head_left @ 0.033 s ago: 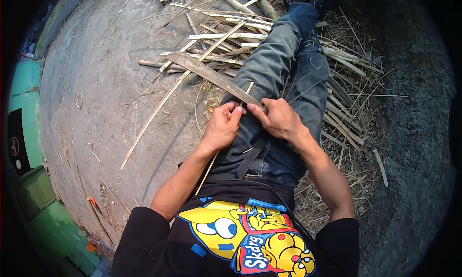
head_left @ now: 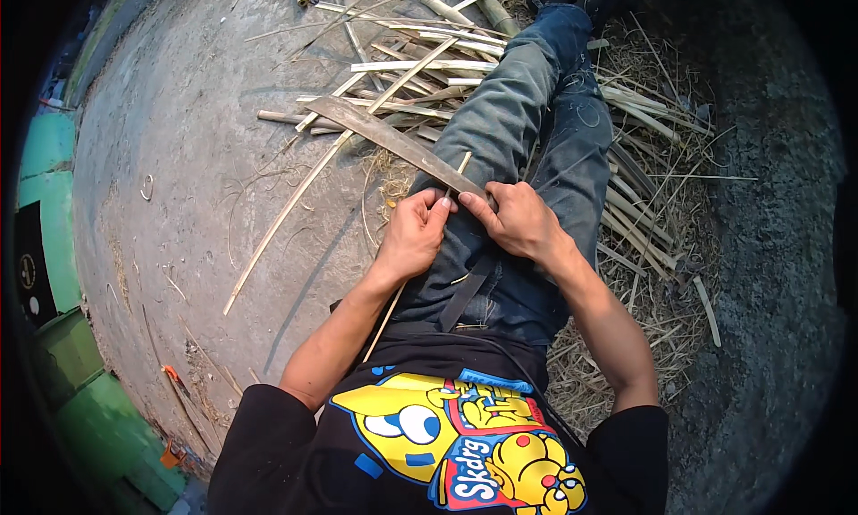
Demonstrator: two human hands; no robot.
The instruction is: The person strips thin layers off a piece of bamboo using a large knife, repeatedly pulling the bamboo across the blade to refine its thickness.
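My right hand (head_left: 520, 220) is closed round the handle end of a machete (head_left: 384, 138), its thumb lying along the metal. The long, dull blade stretches away to the far left, over my thigh. My left hand (head_left: 415, 233) pinches a thin bamboo strip (head_left: 464, 163) between thumb and fingers, close to the blade's near end. One end of the strip sticks up just beyond the blade; the other runs back beneath my left forearm to my waist. Strip and blade cross between my two hands. My fingers hide most of the machete's handle.
My outstretched legs in jeans (head_left: 500, 113) lie among split bamboo pieces (head_left: 420, 68). More slats (head_left: 639, 224) and shavings (head_left: 617, 354) lie to the right. One long strip (head_left: 286, 213) slants across the concrete ground (head_left: 179, 184). An orange-handled tool (head_left: 175, 378) lies at the left.
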